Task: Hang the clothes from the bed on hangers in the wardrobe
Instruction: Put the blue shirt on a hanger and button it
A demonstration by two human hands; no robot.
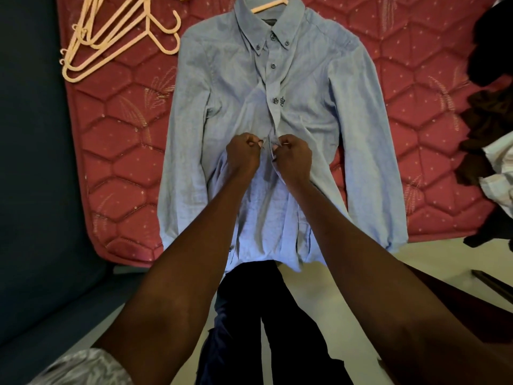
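Note:
A light blue button-down shirt (313, 87) lies flat on the red quilted mattress (424, 65), collar away from me. A pale hanger (268, 4) sits inside its collar. The top buttons are fastened; below my hands the front hangs apart. My left hand (242, 156) pinches the left edge of the placket at mid-chest. My right hand (293, 157) pinches the right edge, a finger's width from the left hand. Both fists are curled tight on the fabric. The shirt hem drapes over the bed's edge towards my legs.
Several pale hangers (111, 40) lie in a heap on the mattress at the upper left. A pile of dark and white clothes (491, 140) sits at the right edge of the bed. A dark blue surface (33, 162) borders the bed on the left.

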